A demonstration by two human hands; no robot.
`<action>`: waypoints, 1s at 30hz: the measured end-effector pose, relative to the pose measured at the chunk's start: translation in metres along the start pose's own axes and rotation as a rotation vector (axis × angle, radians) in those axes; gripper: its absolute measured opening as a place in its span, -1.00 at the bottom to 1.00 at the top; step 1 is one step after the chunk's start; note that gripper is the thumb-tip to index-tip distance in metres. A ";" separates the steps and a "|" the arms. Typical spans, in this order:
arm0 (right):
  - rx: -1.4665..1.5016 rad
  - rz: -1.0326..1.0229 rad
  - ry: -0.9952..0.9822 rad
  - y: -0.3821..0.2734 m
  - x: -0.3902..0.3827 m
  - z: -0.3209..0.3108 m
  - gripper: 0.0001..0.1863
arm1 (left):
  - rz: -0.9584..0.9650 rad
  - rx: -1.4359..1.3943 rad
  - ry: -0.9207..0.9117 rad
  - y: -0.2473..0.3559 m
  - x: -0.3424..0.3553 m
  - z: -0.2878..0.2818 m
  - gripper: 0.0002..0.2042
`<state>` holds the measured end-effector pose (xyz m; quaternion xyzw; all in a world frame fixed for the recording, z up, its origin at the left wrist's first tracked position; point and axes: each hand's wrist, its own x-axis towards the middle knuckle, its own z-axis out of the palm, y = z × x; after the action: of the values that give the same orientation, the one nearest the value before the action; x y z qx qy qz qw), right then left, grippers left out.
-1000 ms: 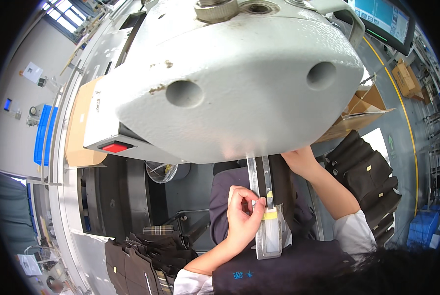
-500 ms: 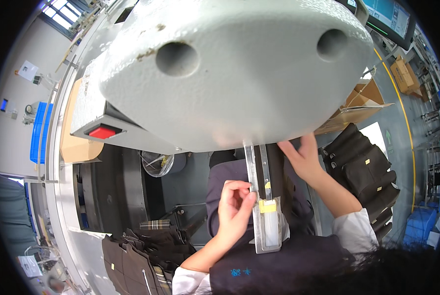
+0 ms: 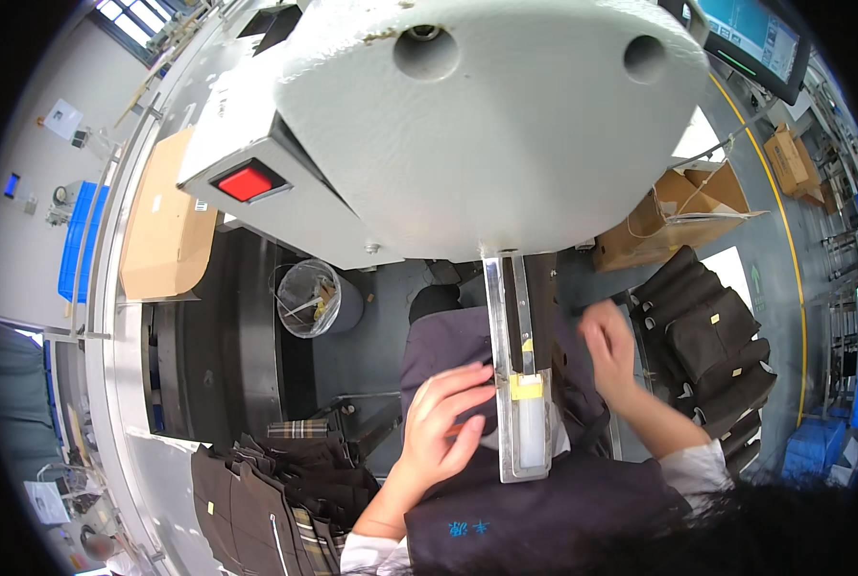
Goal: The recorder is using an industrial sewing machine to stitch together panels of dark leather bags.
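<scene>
A narrow metal arm with a clear plastic cover (image 3: pixel 497 326) sticks out toward me from under a big light-grey machine head (image 3: pixel 506 154). A yellow piece of tape (image 3: pixel 526 386) crosses it. Dark cloth (image 3: pixel 544 307) hangs along the arm's right side. My left hand (image 3: pixel 439 422) is open, its fingers stretched toward the arm's left edge; I cannot tell whether they touch it. To the right of the cloth is my right hand (image 3: pixel 609 346), raised, its fingers bent and pressed together. Whatever it may hold is hidden.
A red switch (image 3: pixel 247 182) is on the machine's left side. Dark garments are piled at lower left (image 3: pixel 275 504) and at right (image 3: pixel 707 331). A lined waste bin (image 3: pixel 319 302) stands on the floor. An open cardboard box (image 3: pixel 674 216) sits behind on the right.
My right hand has come back toward me from beside the machine head, and its fingers have bent. The left hand has moved down and left, its fingers spreading. My view has shifted slightly.
</scene>
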<state>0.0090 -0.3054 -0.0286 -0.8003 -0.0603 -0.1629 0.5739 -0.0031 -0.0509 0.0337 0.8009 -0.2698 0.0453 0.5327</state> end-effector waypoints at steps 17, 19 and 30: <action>0.190 0.089 0.069 -0.001 0.023 0.003 -0.92 | 0.092 0.300 -0.111 -0.009 -0.002 -0.003 -0.67; 0.119 0.351 -0.178 0.005 -0.032 -0.015 -0.80 | -0.049 0.082 -0.280 -0.011 -0.028 -0.020 -0.59; 0.457 0.609 -0.447 0.003 -0.061 0.048 -0.69 | -0.317 -0.210 0.049 -0.062 -0.068 -0.005 -0.77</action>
<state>-0.0379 -0.2557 -0.0652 -0.6497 0.0210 0.2082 0.7308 -0.0303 -0.0028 -0.0396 0.7720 -0.1303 -0.0481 0.6203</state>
